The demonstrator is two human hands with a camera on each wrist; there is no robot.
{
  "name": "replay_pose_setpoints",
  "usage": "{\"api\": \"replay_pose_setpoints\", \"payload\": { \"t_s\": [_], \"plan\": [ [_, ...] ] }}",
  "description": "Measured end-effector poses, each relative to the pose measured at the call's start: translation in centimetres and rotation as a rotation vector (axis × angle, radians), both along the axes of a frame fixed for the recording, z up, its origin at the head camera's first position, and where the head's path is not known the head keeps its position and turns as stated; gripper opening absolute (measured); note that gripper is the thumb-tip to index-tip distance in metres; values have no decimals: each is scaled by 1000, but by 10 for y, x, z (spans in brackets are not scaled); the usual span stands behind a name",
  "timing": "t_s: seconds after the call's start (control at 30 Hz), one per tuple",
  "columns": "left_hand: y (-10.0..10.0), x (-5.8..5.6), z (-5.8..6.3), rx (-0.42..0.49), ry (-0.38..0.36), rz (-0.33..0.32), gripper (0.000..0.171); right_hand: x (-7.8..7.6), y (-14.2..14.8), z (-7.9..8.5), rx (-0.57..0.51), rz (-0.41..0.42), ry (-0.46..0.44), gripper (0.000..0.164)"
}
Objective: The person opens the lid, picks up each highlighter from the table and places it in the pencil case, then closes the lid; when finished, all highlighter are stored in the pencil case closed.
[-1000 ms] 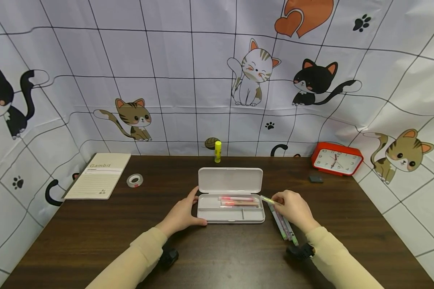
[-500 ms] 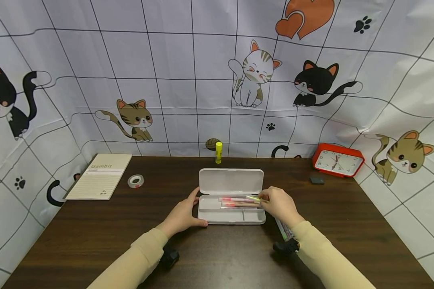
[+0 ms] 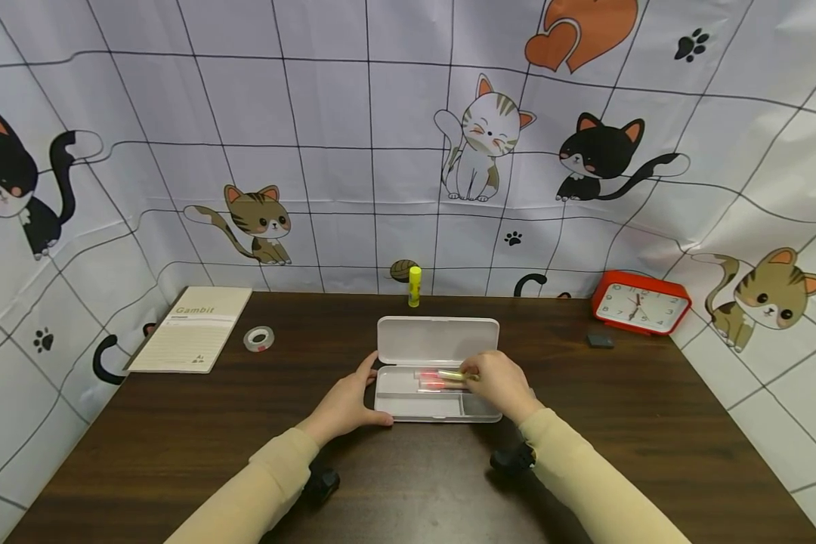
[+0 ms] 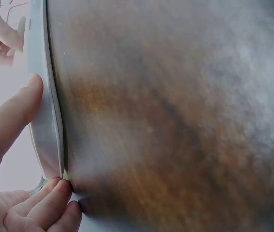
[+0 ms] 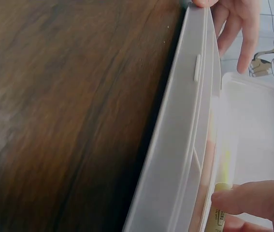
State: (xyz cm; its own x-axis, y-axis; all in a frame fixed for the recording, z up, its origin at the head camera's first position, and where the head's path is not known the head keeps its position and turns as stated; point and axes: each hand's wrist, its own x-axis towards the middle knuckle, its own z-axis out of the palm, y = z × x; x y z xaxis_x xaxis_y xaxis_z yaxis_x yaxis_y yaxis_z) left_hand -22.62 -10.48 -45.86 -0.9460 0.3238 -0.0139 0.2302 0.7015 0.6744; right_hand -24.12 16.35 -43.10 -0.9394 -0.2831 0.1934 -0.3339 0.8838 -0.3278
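A white pencil case (image 3: 415, 409) lies on the table with its lid (image 3: 438, 338) raised at the back. My left hand (image 3: 344, 406) holds its left end, thumb on the front wall and fingers around the corner. Over the case's right half, my right hand (image 3: 502, 384) pinches a yellow highlighter (image 5: 216, 220). That highlighter's tip end points left above the back compartment. A pink pen (image 3: 425, 374) and an orange-pink pen (image 3: 434, 385) lie there side by side, their right ends hidden by the right hand. The right wrist view shows the thumb against the highlighter's barrel.
A yellow glue-stick-like tube (image 3: 415, 287) stands behind the case. At the back left are a notepad (image 3: 193, 332) and a tape roll (image 3: 258, 339). A red alarm clock (image 3: 642, 303) and a small dark block (image 3: 600, 341) are at the back right.
My right hand has carried the yellow highlighter left, from beside the case to over its back compartment. Its arm now covers the pens lying right of the case. The left hand keeps its hold.
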Motion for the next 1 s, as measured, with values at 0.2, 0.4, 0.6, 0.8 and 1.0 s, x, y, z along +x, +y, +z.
{"api": "replay_pose_setpoints", "payload": {
  "t_s": [0.2,0.4,0.6,0.8,1.0],
  "plan": [
    [1,0,1,-3,1,1,114,-1,-9,2,2,19,28,10],
    [2,1,1,-3,-3,2,114,2,-11,6,-9,30,41,11],
    [1,1,2,0,-8,7,114,6,-9,9,-14,10,48,9],
    [1,1,2,-2,-5,7,114,9,-1,7,-36,-13,37,9],
    [1,0,1,-7,-7,11,114,12,15,2,-71,-24,8,10]
  ]
}}
